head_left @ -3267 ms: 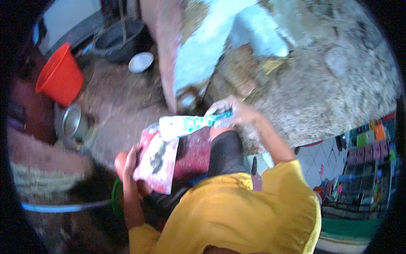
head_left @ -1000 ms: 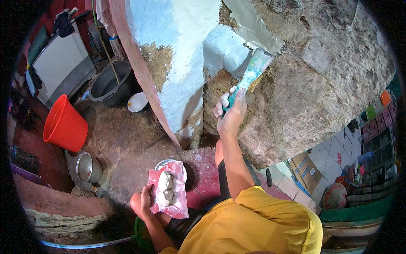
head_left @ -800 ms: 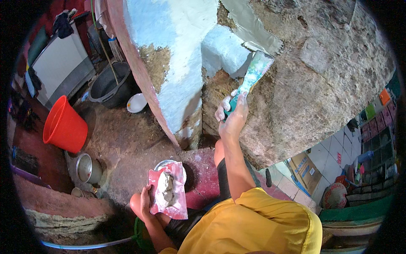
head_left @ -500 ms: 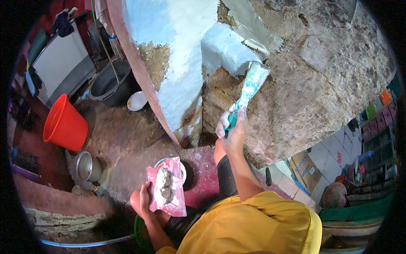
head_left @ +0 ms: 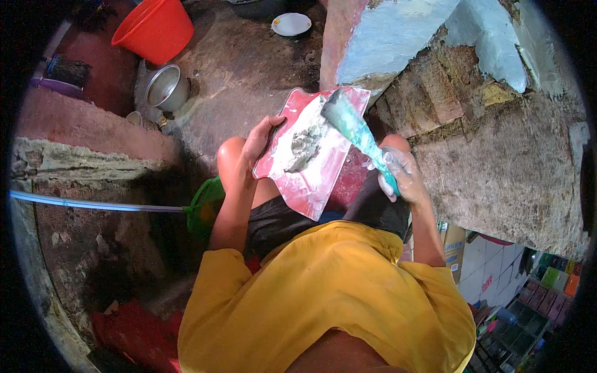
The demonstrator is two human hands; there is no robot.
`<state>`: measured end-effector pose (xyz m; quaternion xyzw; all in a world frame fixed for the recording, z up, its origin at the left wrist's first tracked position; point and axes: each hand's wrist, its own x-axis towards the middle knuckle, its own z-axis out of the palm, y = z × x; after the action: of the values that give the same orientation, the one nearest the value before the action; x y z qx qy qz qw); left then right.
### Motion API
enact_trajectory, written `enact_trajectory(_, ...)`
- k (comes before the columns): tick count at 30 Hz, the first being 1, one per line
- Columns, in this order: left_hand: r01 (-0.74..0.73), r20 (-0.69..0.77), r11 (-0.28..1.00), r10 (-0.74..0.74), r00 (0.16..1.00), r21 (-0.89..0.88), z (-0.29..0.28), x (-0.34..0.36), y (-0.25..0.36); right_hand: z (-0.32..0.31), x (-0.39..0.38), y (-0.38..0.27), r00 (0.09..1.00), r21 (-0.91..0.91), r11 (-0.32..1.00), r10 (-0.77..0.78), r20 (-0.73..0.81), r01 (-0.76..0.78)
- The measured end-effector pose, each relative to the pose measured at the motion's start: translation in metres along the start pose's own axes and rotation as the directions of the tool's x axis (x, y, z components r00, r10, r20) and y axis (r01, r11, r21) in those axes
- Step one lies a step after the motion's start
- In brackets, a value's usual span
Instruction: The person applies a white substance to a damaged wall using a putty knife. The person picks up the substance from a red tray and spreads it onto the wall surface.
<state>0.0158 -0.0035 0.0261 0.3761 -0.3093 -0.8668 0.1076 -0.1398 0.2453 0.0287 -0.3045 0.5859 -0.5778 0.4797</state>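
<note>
My left hand (head_left: 262, 138) grips the left edge of a flat pink board (head_left: 316, 198) held over my lap. On the board sits a mound of wet whitish-grey plaster (head_left: 303, 146), with white smears around it. My right hand (head_left: 401, 171), dusted white, is closed round the handle of a putty knife (head_left: 357, 132) with a teal, plaster-smeared handle. Its wide blade lies over the board's upper part, beside the mound; whether it touches cannot be told. To the right rises a rough wall (head_left: 497, 168), partly coated with pale blue-white plaster (head_left: 398, 43).
A red bucket (head_left: 158, 34), a metal pot (head_left: 168, 88) and a white plate (head_left: 291, 24) stand on the stained floor ahead. A green net (head_left: 205, 202) with a long pale pole (head_left: 93, 202) lies at the left. A cardboard box (head_left: 454, 248) is at the lower right.
My right hand has brought the putty knife down from the wall to the board. The board is now raised and tilted differently, and my view has swung down and leftward.
</note>
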Motion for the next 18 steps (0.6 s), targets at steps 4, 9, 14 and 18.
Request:
enact_trajectory(4,-0.091,-0.067,0.994,0.095,0.993,0.057,0.001,-0.003,0.005,-0.005,0.006,-0.005,0.998,-0.09,0.996,0.013,0.061,-0.007)
enact_trajectory(9,-0.175,0.091,0.969,0.193,0.977,-0.172,-0.058,0.034,-0.005,-0.011,-0.006,-0.005,0.995,-0.244,0.967,0.085,0.055,-0.069)
enact_trajectory(14,-0.173,0.179,0.981,0.188,0.966,-0.092,-0.051,0.021,0.01,-0.013,-0.023,-0.002,0.983,-0.236,0.955,0.184,0.005,-0.178)
enact_trajectory(18,-0.245,0.171,0.968,0.232,0.958,0.062,-0.085,0.044,0.005,-0.028,-0.038,0.01,0.982,-0.288,0.941,0.188,0.013,-0.177)
